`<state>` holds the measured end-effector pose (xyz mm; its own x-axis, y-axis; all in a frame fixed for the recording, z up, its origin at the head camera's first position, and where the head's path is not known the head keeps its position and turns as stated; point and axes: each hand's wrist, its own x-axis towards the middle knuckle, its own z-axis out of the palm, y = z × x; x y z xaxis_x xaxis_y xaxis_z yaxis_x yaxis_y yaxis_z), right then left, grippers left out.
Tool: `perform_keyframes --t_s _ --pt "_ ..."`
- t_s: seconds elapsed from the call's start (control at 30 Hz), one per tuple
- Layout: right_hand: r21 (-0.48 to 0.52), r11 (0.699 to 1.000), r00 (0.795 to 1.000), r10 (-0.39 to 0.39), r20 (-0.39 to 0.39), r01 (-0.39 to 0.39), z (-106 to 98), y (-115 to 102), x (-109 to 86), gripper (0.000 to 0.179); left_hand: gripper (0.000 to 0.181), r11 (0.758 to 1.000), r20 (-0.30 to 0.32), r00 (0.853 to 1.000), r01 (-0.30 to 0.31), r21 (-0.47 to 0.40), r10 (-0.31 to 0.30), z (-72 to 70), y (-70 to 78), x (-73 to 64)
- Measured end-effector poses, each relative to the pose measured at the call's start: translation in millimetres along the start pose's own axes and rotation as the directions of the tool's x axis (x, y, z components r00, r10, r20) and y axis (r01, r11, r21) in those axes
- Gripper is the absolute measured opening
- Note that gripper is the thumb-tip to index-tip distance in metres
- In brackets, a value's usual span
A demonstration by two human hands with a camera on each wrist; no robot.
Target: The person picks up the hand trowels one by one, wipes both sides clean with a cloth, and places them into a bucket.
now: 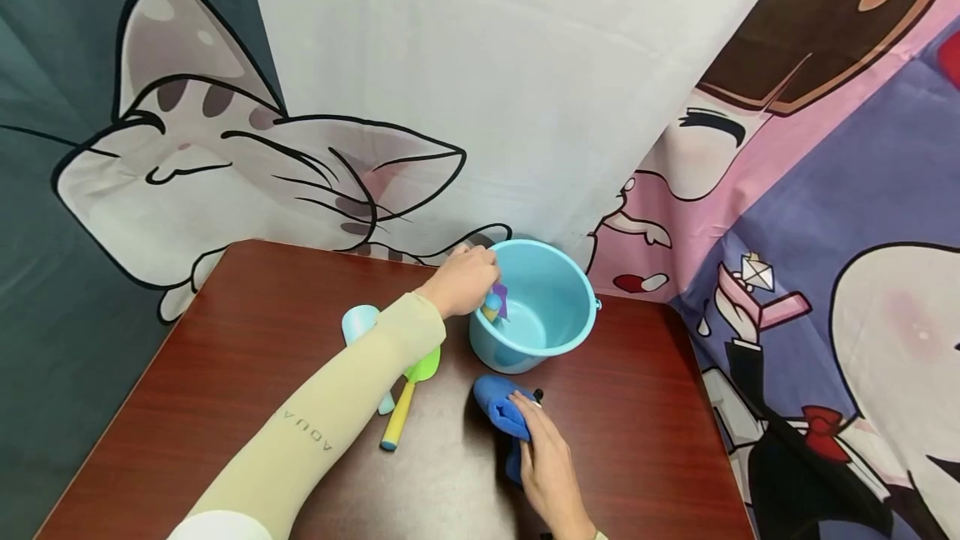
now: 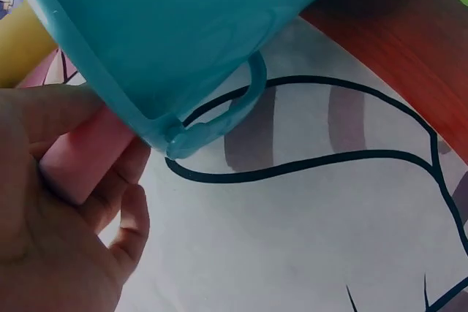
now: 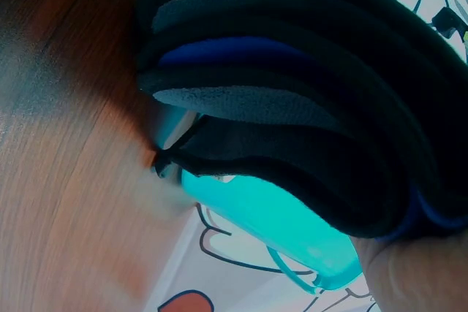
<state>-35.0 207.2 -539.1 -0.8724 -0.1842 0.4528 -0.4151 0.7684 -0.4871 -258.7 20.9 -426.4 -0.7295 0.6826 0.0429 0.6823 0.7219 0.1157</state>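
Observation:
My left hand is at the left rim of a light blue bucket. In the left wrist view its fingers grip a smooth pink piece, perhaps a toy handle; its far end is hidden behind the bucket wall. Just below that hand, a purple piece and a yellow-and-blue handle show inside the bucket. In front of the bucket, my right hand holds a blue folded padded fabric thing. Close up, the right wrist view shows its stacked layers with black edging; most of the right fingers are hidden there.
Left of the bucket lie a light blue toy shovel and a green toy shovel with a yellow handle, both partly under my left forearm. The brown table backs onto a printed cloth with cartoon figures.

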Motion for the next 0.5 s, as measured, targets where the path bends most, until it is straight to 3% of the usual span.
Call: perform_keyframes --t_s 0.5 --pt "0.010 1.000 1.000 -0.007 -0.013 0.007 -0.7 -0.1 0.4 0.065 0.024 0.994 0.047 0.999 -0.007 -0.112 0.012 4.6 -7.6 6.3"
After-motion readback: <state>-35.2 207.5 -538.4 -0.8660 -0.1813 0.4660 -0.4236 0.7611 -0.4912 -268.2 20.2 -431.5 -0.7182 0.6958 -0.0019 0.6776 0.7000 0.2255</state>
